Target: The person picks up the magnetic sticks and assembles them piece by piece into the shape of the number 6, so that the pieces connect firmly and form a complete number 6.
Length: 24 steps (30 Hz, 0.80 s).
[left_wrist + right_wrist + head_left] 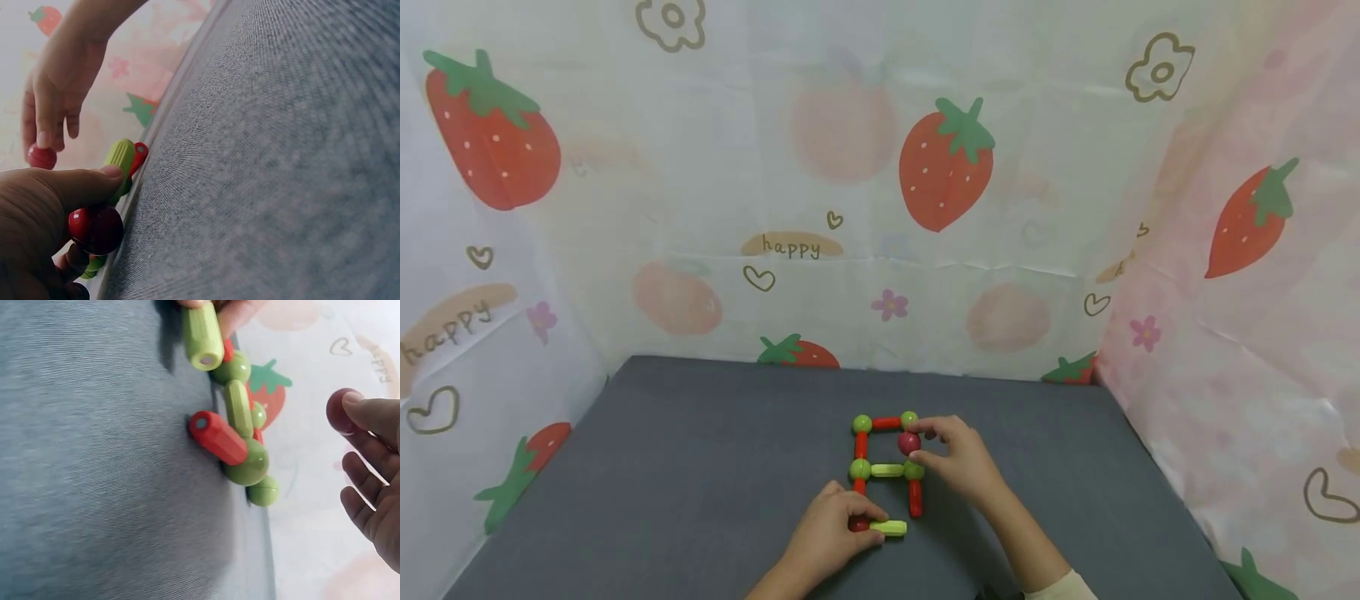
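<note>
A figure of magnetic sticks and balls lies on the dark grey table. Between its green balls [860,469] run red sticks [861,444] and a light green stick [887,471]. My left hand [829,529] pinches another light green stick [889,528] at its end, where it meets a dark red ball [95,230] at the near left corner. My right hand [957,461] pinches a pinkish-red ball [909,442] between thumb and fingertips; the right wrist view shows this ball [342,411] raised off the table. A red stick [218,437] points towards me from the right-hand green ball, its near end free.
The grey tabletop [700,450] extends around the figure. Behind it and along both sides hangs a pale cloth [865,292] printed with strawberries, hearts and flowers. A light sleeve [1063,587] shows on the right forearm.
</note>
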Each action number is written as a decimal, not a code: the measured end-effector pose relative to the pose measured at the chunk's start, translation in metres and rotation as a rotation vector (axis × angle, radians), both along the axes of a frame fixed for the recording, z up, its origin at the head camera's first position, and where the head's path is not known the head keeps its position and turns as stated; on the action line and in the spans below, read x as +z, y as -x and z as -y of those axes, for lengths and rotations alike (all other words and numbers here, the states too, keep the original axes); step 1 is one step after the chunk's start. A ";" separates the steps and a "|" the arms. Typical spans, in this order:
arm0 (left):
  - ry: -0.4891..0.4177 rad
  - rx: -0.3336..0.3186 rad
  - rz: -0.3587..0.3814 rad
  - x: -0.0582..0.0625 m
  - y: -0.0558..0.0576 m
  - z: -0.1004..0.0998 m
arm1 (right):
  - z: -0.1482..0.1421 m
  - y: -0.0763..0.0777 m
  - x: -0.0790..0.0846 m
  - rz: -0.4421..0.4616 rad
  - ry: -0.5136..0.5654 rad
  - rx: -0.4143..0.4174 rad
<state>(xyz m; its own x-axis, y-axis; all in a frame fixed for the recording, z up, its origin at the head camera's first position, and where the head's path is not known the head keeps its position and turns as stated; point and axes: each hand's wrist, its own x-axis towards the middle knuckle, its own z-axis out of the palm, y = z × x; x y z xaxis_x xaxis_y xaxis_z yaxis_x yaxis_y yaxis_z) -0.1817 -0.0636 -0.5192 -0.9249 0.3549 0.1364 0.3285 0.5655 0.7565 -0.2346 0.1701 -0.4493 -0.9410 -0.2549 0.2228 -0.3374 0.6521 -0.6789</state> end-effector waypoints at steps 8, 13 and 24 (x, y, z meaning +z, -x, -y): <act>0.012 0.009 -0.022 0.000 -0.002 0.000 | -0.011 -0.014 -0.013 0.061 0.014 0.039; 0.023 0.022 -0.031 0.000 -0.005 -0.002 | -0.019 -0.021 -0.024 0.081 -0.014 0.091; 0.021 0.032 -0.043 -0.004 -0.008 -0.006 | -0.031 -0.032 -0.039 0.114 -0.045 0.162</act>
<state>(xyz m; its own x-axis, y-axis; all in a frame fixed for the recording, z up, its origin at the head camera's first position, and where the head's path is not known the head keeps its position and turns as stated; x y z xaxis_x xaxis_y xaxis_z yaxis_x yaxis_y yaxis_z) -0.1733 -0.0574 -0.5233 -0.9293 0.3285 0.1689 0.3419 0.5918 0.7300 -0.2029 0.2008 -0.4878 -0.9052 -0.4125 0.1020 -0.3632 0.6264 -0.6897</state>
